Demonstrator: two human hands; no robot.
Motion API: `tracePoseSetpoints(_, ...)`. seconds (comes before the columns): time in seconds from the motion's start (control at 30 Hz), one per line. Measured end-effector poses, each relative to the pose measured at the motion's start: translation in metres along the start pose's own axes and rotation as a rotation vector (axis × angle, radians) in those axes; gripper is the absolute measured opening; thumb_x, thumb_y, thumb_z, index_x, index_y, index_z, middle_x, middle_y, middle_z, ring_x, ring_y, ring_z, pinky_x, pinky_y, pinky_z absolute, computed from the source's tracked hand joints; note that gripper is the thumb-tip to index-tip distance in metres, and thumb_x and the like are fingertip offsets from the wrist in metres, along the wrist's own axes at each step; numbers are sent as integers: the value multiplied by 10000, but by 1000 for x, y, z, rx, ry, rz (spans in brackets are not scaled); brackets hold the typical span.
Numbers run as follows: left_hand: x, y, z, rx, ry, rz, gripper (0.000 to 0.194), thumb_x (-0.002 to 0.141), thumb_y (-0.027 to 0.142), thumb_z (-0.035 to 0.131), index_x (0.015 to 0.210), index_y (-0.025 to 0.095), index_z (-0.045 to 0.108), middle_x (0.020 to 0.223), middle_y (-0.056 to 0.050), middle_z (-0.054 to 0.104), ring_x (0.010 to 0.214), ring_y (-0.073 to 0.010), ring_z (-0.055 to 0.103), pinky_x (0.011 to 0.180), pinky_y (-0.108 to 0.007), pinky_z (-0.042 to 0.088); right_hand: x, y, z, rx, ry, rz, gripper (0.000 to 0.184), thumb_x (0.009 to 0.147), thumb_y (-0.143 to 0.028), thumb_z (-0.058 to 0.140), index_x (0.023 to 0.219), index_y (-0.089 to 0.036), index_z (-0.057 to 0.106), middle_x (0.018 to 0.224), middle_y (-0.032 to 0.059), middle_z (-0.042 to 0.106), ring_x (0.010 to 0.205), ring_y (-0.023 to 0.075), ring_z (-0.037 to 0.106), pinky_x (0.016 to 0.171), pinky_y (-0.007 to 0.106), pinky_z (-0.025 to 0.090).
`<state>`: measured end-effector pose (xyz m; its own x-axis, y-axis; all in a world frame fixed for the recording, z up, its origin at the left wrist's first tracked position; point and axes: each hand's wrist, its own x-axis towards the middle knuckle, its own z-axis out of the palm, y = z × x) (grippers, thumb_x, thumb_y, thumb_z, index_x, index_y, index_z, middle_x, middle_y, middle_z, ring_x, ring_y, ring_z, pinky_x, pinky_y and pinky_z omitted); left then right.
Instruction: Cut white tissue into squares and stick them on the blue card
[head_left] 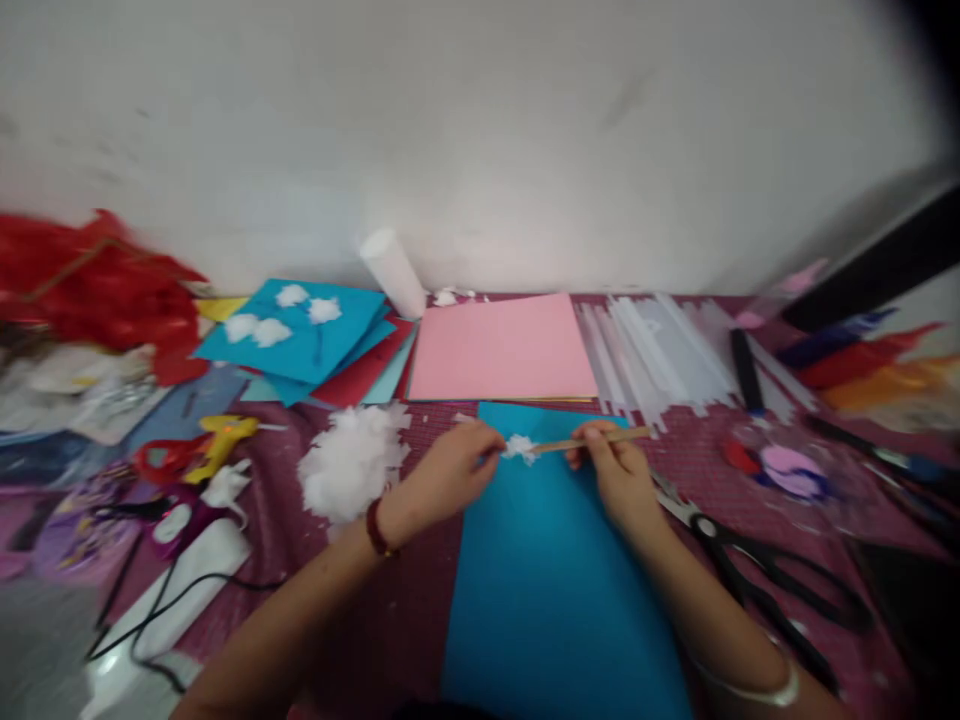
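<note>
A long blue paper sheet lies in front of me, with a small white tuft of paper bits near its far end. My right hand grips a thin wooden stick, whose left tip touches the tuft. On the tuft's other side, my left hand has its fingertips pinched together at the edge of the tuft. Whatever may be between those fingertips is too small to make out. Close to my left wrist sits a heap of white paper pieces.
Large black-handled scissors lie by my right forearm. Pink paper and clear plastic sticks lie toward the wall. At left are blue sheets bearing white tufts, a yellow glue gun and a corded white power strip.
</note>
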<state>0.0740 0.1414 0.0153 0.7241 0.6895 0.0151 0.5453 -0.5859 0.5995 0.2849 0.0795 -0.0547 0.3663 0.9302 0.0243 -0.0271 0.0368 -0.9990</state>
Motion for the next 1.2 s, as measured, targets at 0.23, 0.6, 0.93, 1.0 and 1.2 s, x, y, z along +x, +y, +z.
tracePoseSetpoints(0.23,-63,-17,-28,224,-185,-15,157,870,147,466,810,198,602,805,-15,628,744,-151,578,691,-259,441,7,6,-6,248,47,100,262,836,-466,610,802,-206,610,588,-17,615,547,130,560,554,251,455)
tracePoseSetpoints(0.6,-58,-87,-52,547,507,-384,73,784,256,564,788,185,582,798,-51,593,825,-230,564,777,-348,441,7,4,-4,252,51,104,278,798,-477,648,775,-203,616,574,-7,628,529,133,564,531,252,458)
tracePoseSetpoints(0.93,-82,-55,-77,-634,681,-555,188,706,338,627,725,189,514,616,47,504,496,-81,446,494,-210,368,7,7,-4,247,41,73,230,831,-449,612,779,-225,613,566,-4,605,524,169,555,523,307,442)
tracePoseSetpoints(1.0,-79,-42,-74,-718,583,-550,188,693,332,654,714,191,531,591,49,511,467,-79,455,460,-204,355,5,4,-2,239,39,43,218,845,-442,594,780,-234,609,565,-3,609,526,178,556,530,318,441)
tracePoseSetpoints(1.2,-37,-17,-49,-534,245,-320,94,751,284,653,713,199,667,652,6,625,585,-120,546,552,-235,423,-3,-7,5,167,-70,-9,240,866,-425,553,785,-202,589,575,-16,620,557,158,582,574,290,469)
